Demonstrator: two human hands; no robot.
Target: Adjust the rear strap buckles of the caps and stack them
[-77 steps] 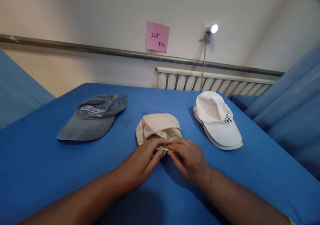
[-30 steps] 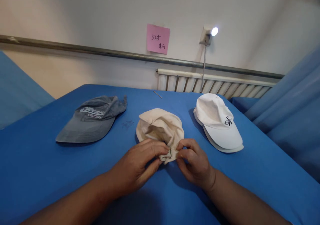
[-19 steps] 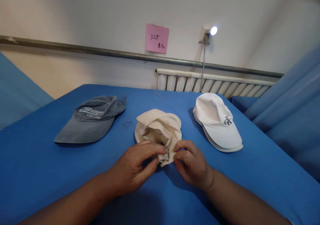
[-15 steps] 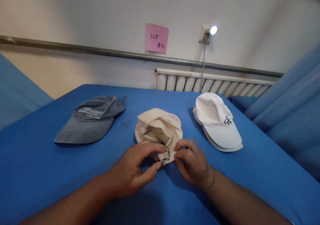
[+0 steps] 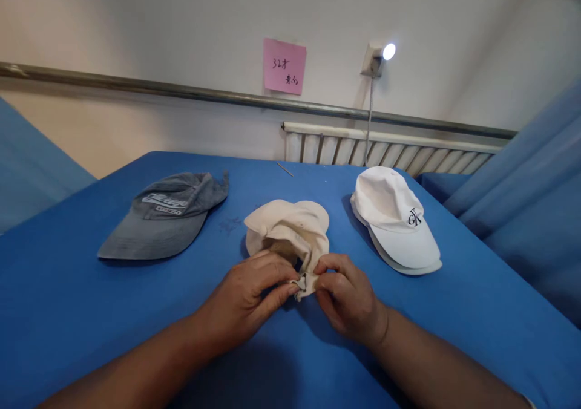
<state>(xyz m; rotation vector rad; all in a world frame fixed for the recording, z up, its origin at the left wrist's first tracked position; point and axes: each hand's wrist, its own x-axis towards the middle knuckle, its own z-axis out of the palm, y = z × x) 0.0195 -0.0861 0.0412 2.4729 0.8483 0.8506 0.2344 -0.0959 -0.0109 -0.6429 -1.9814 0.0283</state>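
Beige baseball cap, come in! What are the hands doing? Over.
Left hand pinching strap; right hand pinching fabric beside buckle. Beige baseball cap crumpled. Gray baseball cap, white baseball cap off to either side.

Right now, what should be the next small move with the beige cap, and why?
Perhaps the left hand should pull the strap: it pinches this beside the buckle, while the right hand grips the cap on the buckle's other side.
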